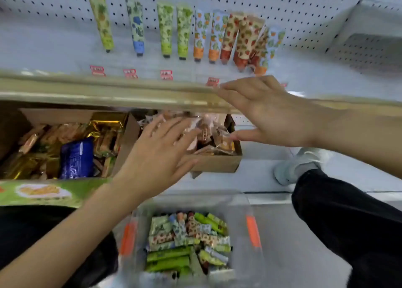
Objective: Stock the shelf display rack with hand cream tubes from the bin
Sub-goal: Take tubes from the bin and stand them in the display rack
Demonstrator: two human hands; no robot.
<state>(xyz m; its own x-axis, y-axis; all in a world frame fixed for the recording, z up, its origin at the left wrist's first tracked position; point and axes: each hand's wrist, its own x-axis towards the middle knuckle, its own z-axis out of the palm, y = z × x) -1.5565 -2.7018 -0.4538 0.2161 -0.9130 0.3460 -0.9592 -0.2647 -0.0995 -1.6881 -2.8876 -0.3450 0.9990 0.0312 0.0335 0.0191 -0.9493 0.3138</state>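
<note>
1. Your left hand hovers empty, fingers spread, before the cardboard snack box.
2. Your right hand, also spread and empty, is at the shelf front edge.
3. Hand cream tubes stand along the shelf's back edge.
4. More tubes lie in the clear bin.

A white perforated back panel is seen behind the shelving. Cardboard boxes of wrapped snacks are set on a lower shelf. The pale grey floor is evenly lit.
</note>
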